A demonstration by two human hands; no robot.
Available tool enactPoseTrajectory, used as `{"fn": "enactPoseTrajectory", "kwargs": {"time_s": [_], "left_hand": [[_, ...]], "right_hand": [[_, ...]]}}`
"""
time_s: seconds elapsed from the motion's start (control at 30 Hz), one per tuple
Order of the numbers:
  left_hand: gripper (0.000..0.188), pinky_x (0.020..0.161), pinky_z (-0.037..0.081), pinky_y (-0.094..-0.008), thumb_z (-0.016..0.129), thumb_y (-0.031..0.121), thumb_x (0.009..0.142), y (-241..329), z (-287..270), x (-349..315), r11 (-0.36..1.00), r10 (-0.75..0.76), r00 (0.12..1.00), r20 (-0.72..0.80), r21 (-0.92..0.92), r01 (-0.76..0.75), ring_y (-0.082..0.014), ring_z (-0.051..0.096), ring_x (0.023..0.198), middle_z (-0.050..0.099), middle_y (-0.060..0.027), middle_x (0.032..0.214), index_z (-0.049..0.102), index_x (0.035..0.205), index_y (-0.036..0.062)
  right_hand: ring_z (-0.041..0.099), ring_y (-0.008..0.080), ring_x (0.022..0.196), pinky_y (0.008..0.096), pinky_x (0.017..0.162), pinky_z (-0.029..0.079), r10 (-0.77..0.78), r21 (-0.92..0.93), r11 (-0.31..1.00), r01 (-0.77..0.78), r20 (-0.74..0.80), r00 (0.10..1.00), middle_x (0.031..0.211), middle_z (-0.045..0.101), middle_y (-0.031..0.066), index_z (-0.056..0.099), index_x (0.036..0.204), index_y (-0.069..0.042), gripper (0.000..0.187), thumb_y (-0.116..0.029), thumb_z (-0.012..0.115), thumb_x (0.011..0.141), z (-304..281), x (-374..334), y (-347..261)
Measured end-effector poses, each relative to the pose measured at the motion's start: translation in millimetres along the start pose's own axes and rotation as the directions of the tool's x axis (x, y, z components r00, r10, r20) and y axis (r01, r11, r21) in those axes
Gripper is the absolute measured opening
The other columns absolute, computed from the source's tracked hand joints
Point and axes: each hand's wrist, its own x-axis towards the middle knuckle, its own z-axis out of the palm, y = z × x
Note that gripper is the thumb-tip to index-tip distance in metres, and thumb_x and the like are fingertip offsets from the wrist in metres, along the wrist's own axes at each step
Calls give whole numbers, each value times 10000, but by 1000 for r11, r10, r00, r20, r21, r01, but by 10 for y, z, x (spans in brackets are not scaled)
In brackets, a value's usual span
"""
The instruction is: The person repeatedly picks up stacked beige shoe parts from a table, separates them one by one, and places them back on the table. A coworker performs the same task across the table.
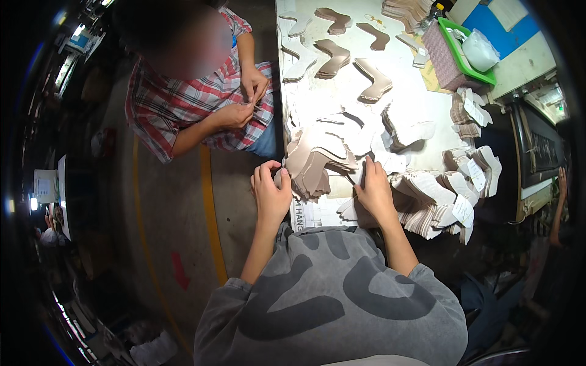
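A pile of brown and beige curved cut pieces [314,168] lies fanned out near the front edge of the table, between my hands. At its left edge is my left hand [272,194], with bent fingers and thumb closed around the rim of a curved piece. My right hand [375,190] rests to the right of the pile, index finger stretched forward and thumb apart. Close to that thumb is a thin dark edge, too small to make out. Pale cut pieces [360,131] lie under the bright light just beyond the pile.
Stacks of pale pieces with paper tags [436,198] stand at the right. Smaller brown stacks [373,79] lie farther back. A green tray [452,39] on a pink box [441,58] holds a plastic bag. A co-worker in a checked shirt [183,97] sits left of the table [421,146].
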Motion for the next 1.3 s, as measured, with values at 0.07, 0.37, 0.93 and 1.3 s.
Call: {"fn": "enactPoseTrajectory", "kwargs": {"time_s": [0.07, 0.37, 0.93, 1.3], "left_hand": [[184, 938, 461, -452, 667, 145, 960, 4, -18, -5, 998, 51, 998, -23, -20, -51, -327, 584, 1030, 635, -127, 1067, 618, 1103, 39], [112, 816, 498, -267, 588, 73, 1046, 63, -61, -21, 749, -94, 985, 143, -642, 165, -117, 598, 909, 648, -51, 1066, 587, 1149, 29], [182, 635, 405, -170, 743, 141, 995, 286, 54, 168, 647, 66, 776, 627, -619, 445, 4, 485, 726, 584, 50, 839, 645, 1100, 29], [239, 772, 504, -402, 746, 266, 940, 391, 315, 732, 991, 117, 988, 98, 45, -122, -259, 623, 845, 624, -65, 857, 728, 1085, 75]], "right_hand": [[589, 451, 1119, 470, 979, 511, 17, 22, 1000, -18, 40, 999, 1221, 549, 259, 472, 1403, 86, 714, -58, 797, 784, -67, -8, -10], [631, 314, 894, 397, 803, 551, -150, 225, 969, 100, 215, 965, 1176, 561, 197, 576, 1343, -9, 557, -44, 711, 804, -640, -53, -265], [649, 117, 833, 277, 745, 531, -46, 529, 840, 119, -150, 988, 1020, 679, 58, 667, 1217, -1, 409, -119, 831, 862, -342, 58, -301], [684, 442, 1008, 490, 851, 576, 134, 1, 991, -134, -35, 990, 1225, 599, 197, 605, 1307, 21, 543, -157, 802, 833, 57, -143, 1]]}}
